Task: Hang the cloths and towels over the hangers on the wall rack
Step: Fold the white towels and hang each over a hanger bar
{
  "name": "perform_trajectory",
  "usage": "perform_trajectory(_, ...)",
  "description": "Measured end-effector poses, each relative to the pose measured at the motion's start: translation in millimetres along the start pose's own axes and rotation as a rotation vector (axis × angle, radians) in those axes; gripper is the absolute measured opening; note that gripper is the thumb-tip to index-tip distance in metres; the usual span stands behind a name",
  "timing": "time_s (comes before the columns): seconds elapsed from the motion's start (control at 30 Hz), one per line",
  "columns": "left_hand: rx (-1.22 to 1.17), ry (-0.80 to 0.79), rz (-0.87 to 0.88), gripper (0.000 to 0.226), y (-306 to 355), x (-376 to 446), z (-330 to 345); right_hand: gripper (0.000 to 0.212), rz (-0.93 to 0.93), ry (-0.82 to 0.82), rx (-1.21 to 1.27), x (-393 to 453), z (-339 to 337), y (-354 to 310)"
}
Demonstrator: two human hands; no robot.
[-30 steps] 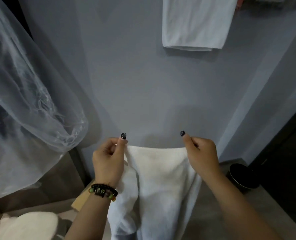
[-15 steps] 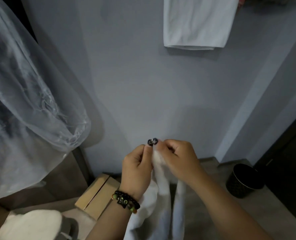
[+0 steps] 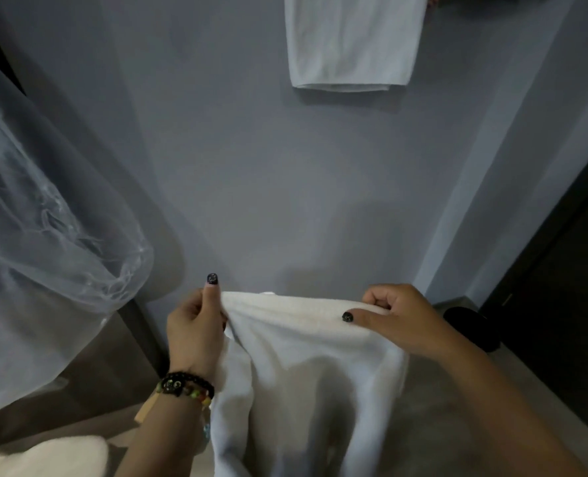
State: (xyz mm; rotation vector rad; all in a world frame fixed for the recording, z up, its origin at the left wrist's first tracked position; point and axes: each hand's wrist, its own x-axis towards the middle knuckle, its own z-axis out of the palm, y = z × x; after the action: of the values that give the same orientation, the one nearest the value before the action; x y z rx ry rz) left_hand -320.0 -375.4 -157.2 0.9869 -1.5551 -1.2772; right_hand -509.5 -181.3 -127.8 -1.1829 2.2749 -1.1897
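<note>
Your left hand point(image 3: 196, 325) and right hand point(image 3: 399, 316) each pinch the white towel's point(image 3: 302, 356) top edge, held spread low before the wall, well below the hung towel point(image 3: 351, 39). Its slack tail could snag or slip as you lift.

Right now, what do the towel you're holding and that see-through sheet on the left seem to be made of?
The white towel, stretched between the left hand and right hand, looks like soft terry cotton: a matte, fuzzy nap and thick, limp folds. The translucent sheet looks like thin plastic film or sheer fabric: glossy wrinkles, with the wall showing through. I cannot tell which.
</note>
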Motion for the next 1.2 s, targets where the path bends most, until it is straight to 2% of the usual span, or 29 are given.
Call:
perform_trajectory(0.1,0.028,0.026,0.010,0.050,-1,2,0,0.028,-0.018,0.087,0.035,-1,-10,-5)
perform_trajectory(0.17,0.005,0.023,0.005,0.035,1,-1,5,0.028,-0.076,0.140,0.037,0,-10,-17)
perform_trajectory(0.23,-0.029,-0.038,0.032,0.024,8,-10,13,0.023,-0.133,0.127,0.037,1,-4,-32)
perform_trajectory(0.33,-0.040,-0.246,0.115,0.028,20,-32,28,0.015,-0.184,-0.007,-0.020,5,16,-49)
perform_trajectory(0.43,-0.001,-0.379,0.153,0.050,23,-45,40,0.007,-0.246,-0.077,-0.054,9,34,-56)
perform_trajectory(0.5,0.090,-0.336,0.211,0.061,19,-43,41,0.003,-0.242,-0.086,-0.017,10,37,-58)
perform_trajectory(0.6,0.130,-0.265,0.234,0.064,13,-35,36,0.016,-0.185,-0.098,-0.019,12,35,-55)
perform_trajectory(0.73,0.069,-0.149,0.132,0.060,12,-25,28,0.032,-0.139,-0.108,-0.096,15,30,-38)
perform_trajectory(0.87,0.028,-0.024,0.003,0.058,1,-13,15,0.030,-0.046,-0.044,-0.147,11,14,-9)
perform_trajectory(1.0,0.074,0.018,-0.073,0.062,-13,-15,15,0.025,0.029,-0.016,-0.167,11,5,11)
perform_trajectory(1.1,0.085,0.031,-0.097,0.042,-13,-14,18,0.023,0.047,0.042,-0.080,12,6,7)
perform_trajectory(1.17,0.083,-0.037,-0.068,0.022,-7,-16,24,0.023,0.006,0.051,-0.078,13,10,-4)
perform_trajectory(1.2,0.082,-0.107,-0.033,0.020,-4,-20,29,0.022,-0.028,0.030,-0.110,13,14,-11)
